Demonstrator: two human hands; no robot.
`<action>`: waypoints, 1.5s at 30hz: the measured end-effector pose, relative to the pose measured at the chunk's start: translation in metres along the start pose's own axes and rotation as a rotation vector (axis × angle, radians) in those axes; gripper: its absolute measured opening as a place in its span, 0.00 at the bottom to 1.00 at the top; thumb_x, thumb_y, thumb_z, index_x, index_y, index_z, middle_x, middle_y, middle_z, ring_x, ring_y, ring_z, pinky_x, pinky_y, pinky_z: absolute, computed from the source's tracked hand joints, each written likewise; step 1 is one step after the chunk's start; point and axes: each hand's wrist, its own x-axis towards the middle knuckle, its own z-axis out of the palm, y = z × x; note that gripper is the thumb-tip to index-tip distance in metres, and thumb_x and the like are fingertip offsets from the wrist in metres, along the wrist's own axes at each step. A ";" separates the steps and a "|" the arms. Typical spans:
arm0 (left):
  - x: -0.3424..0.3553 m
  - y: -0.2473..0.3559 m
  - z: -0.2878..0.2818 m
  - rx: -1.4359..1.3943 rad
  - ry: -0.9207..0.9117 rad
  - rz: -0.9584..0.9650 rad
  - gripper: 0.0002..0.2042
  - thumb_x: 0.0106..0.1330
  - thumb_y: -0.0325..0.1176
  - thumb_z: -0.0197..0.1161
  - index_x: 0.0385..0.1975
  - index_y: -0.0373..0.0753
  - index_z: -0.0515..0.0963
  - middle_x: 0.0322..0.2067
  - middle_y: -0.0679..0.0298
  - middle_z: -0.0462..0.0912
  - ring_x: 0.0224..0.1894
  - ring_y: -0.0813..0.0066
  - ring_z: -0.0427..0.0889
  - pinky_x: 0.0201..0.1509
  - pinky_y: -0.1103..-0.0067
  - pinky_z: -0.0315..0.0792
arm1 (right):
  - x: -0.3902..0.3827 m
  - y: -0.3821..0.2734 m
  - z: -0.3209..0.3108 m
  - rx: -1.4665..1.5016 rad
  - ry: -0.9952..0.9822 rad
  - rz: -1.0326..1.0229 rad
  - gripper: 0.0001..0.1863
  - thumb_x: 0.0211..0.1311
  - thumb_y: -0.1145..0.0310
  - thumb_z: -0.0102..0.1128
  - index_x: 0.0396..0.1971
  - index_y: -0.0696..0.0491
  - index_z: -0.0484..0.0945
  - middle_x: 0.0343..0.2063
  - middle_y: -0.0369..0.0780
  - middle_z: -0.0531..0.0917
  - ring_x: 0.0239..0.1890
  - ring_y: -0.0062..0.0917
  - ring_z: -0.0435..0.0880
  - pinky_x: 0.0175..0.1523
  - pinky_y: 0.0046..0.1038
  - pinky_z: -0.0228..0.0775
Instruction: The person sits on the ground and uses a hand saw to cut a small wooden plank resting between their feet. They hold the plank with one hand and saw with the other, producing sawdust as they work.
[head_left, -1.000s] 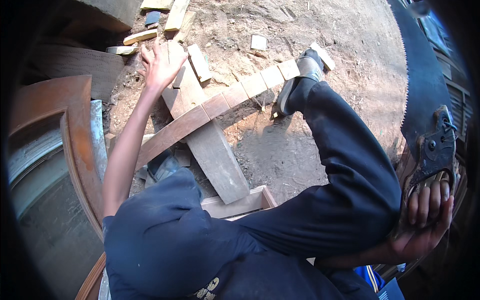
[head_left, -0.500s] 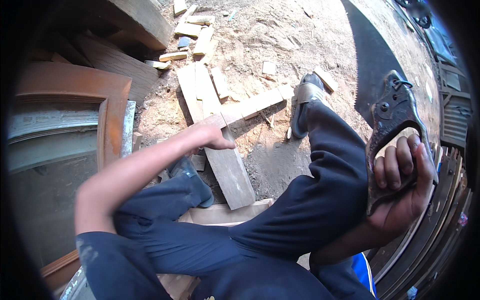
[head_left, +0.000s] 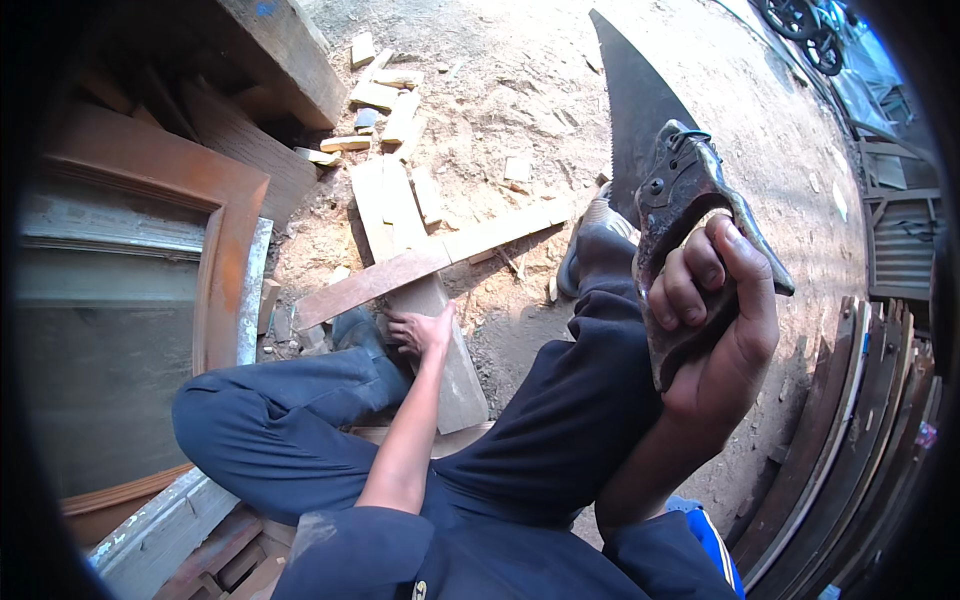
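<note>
My right hand (head_left: 715,300) is wrapped round the dark, worn handle of a handsaw (head_left: 645,100), raised over my right leg. Its broad blade points up and away, toothed edge on the left, apart from the wood. My left hand (head_left: 422,328) spans a grey-brown wooden board (head_left: 455,385) between my legs, fingers at its left edge and thumb toward its right. Just beyond that hand, a narrower wooden strip (head_left: 375,285) lies crosswise over the board, slanting up to the right. The far part of the strip is pale and sunlit.
Several wood offcuts (head_left: 400,118) lie on the dirt ahead. A brown framed panel (head_left: 235,200) leans at the left, below a thick timber (head_left: 290,70). Long planks (head_left: 850,430) are stacked at the right. My feet stand either side of the crossed wood.
My left hand has moved from the crossing strip down onto the board, its elbow swinging inward. The strip's near end now shows. My right hand has shifted left with the handsaw.
</note>
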 end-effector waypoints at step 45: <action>-0.090 0.076 -0.060 0.095 -0.955 0.827 0.31 0.56 0.53 0.65 0.54 0.34 0.78 0.47 0.46 0.83 0.49 0.59 0.83 0.59 0.68 0.73 | -0.008 -0.002 -0.024 0.005 0.049 -0.070 0.08 0.72 0.67 0.47 0.32 0.51 0.63 0.20 0.29 0.61 0.16 0.11 0.59 0.20 0.17 0.53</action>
